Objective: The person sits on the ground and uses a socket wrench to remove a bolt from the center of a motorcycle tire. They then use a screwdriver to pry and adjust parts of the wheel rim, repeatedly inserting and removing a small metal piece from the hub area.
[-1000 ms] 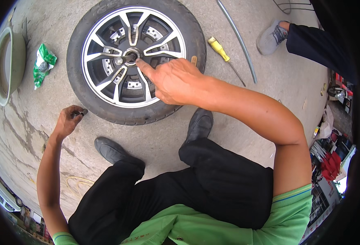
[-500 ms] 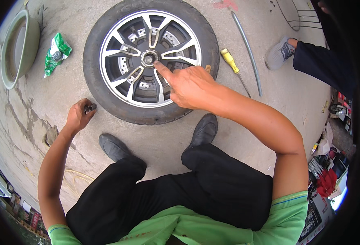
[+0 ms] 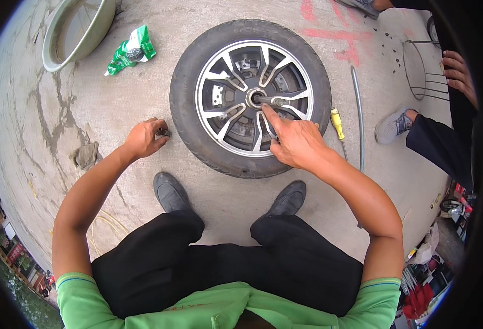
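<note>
A motorcycle-type wheel [image 3: 184,104] with a black tyre and a silver-and-black spoked rim lies flat on the concrete. From its round metal hub [image 3: 249,101] sticks a short metal rod [image 3: 272,101], leaning right in the picture. My right hand [image 3: 300,141] is over the wheel's lower right, index finger stretched to the hub's near edge and the other fingers loosely bent. It grips nothing that I can see. Left of the tyre, my left hand [image 3: 143,138] is closed around a small dark metal sleeve [image 3: 163,132], partly hidden by the fingers.
A yellow-handled screwdriver [image 3: 337,123] and a grey tube [image 3: 358,115] lie right of the wheel. Another person's shoe [image 3: 393,125] and a wire stand [image 3: 411,71] are farther right. A basin [image 3: 52,41], a green-white packet [image 3: 133,50] and a rag [image 3: 85,156] are on the left.
The view has shifted, so the wheel appears farther right. A rod now shows standing out of the hub. My right finger stays near the hub; the left hand still holds the sleeve.
</note>
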The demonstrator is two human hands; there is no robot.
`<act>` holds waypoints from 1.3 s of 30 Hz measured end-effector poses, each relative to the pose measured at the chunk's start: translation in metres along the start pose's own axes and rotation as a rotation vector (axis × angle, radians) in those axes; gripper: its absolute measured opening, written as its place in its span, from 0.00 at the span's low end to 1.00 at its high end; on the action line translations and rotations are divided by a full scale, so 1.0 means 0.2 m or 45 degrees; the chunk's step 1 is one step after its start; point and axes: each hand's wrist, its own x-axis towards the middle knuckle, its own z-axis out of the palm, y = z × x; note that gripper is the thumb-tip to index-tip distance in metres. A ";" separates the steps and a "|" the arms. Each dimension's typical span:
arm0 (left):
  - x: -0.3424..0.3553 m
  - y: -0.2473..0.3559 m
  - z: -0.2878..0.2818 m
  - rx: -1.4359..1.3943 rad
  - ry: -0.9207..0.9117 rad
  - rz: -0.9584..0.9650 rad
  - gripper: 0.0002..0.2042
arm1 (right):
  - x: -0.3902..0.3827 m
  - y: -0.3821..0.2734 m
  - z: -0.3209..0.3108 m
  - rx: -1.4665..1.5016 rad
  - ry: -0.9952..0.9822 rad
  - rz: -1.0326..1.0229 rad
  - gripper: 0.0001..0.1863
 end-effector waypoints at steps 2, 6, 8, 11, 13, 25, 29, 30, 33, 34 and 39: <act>-0.01 0.01 -0.01 -0.012 0.010 0.013 0.12 | 0.00 0.00 0.00 -0.007 -0.013 0.014 0.43; -0.01 0.01 0.00 -0.070 0.025 0.043 0.12 | 0.00 -0.01 -0.02 -0.009 -0.035 0.024 0.44; -0.01 0.03 -0.02 -0.079 0.004 0.031 0.12 | 0.00 -0.02 -0.03 -0.042 -0.086 0.021 0.47; -0.02 0.03 -0.03 -0.115 0.009 0.001 0.12 | 0.01 -0.02 -0.01 -0.043 -0.066 0.004 0.47; -0.01 0.03 -0.03 -0.145 0.011 -0.005 0.12 | 0.00 -0.03 -0.02 -0.060 -0.066 0.036 0.47; -0.03 0.07 -0.06 -0.219 0.038 -0.058 0.12 | 0.01 -0.02 -0.04 0.141 -0.046 0.098 0.44; 0.00 0.08 -0.04 -0.208 0.000 -0.038 0.12 | -0.01 0.05 -0.02 0.351 0.192 0.006 0.37; 0.01 0.08 -0.04 -0.198 -0.014 -0.034 0.12 | -0.02 0.07 -0.02 0.414 0.207 0.009 0.40; 0.02 0.06 -0.02 -0.187 -0.003 0.022 0.12 | -0.04 0.07 -0.06 0.573 0.252 0.039 0.36; 0.02 0.07 -0.02 -0.179 0.003 0.048 0.12 | -0.04 0.09 -0.06 0.580 0.294 0.028 0.35; 0.01 0.12 -0.01 -0.044 0.017 0.120 0.13 | -0.19 0.19 -0.09 0.643 0.434 0.127 0.23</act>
